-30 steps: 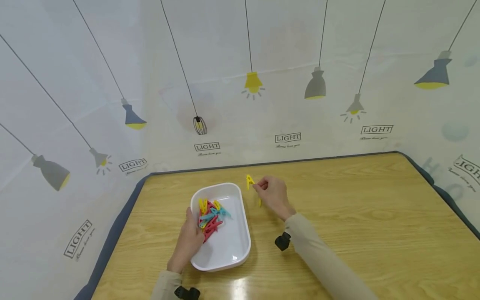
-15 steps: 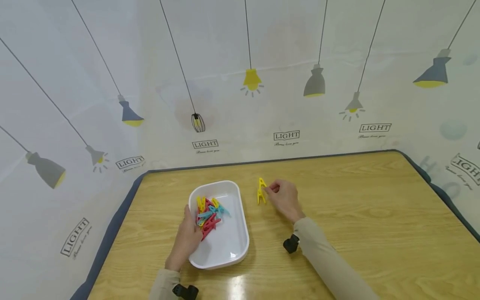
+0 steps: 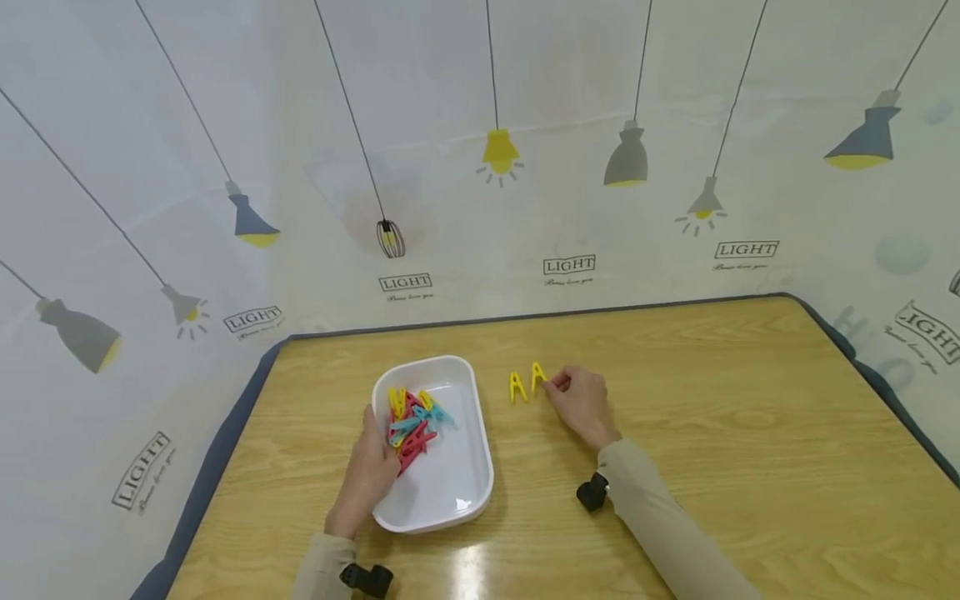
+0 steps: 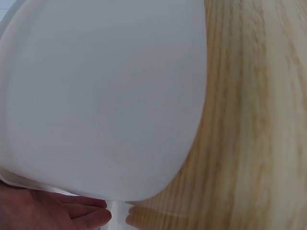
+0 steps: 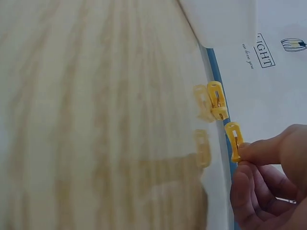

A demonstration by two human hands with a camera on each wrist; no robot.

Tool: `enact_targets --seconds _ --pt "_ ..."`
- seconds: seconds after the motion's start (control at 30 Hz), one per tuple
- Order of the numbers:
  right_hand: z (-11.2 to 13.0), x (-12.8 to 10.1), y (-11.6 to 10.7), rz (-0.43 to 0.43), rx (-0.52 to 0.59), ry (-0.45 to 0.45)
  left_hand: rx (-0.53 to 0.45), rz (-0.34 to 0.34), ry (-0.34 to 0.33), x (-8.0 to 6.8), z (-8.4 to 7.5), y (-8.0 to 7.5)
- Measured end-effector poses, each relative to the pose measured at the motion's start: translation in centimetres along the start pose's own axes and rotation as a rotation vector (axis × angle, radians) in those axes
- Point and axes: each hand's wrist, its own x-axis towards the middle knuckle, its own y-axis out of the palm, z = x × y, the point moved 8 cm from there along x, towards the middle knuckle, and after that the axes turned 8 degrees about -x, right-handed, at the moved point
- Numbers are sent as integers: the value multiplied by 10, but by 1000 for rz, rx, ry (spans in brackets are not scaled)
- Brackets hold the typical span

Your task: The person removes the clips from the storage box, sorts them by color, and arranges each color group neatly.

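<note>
A white plastic tray (image 3: 450, 487) sits left of centre on the table in the head view. My left hand (image 3: 368, 471) grips its left side, with the thumb over the rim; in the left wrist view the tray's outer wall (image 4: 105, 96) hides part of that hand. Inside lies a heap of red, blue and yellow clothespins (image 3: 417, 442). Right of the tray, my right hand (image 3: 585, 404) pinches a yellow clothespin (image 5: 233, 136) between thumb and fingers, its legs pointing down. Just left of it, another yellow clothespin (image 5: 217, 96) stands on its legs, apart from the held one.
The wooden table (image 3: 720, 417) extends to the right and in front of the hands. A pale wall covering (image 3: 465, 200) printed with lamps rises behind the table's dark back edge.
My right hand has moved right. One yellow clothespin now stands alone beside the pinched one, where the two overlapped in view half a second ago. The left hand stays on the tray.
</note>
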Motion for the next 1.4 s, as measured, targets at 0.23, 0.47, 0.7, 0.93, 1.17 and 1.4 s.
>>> enact_targets --seconds 0.23,0.47,0.7,0.93,1.17,1.4 --pt "-1 2 2 18 -9 -4 -8 -7 19 2 -1 -4" --pt "4 2 0 27 -6 -5 -6 -11 6 4 0 -8" --pt "19 5 -3 15 11 -40 -10 -12 9 6 0 -10" --pt "52 13 -3 30 55 -92 -8 -13 24 5 -1 -11" --pt "91 15 3 21 91 -176 -17 4 -4 3 1 -5" --pt "126 14 10 47 130 -207 -10 4 -19 0 1 -2"
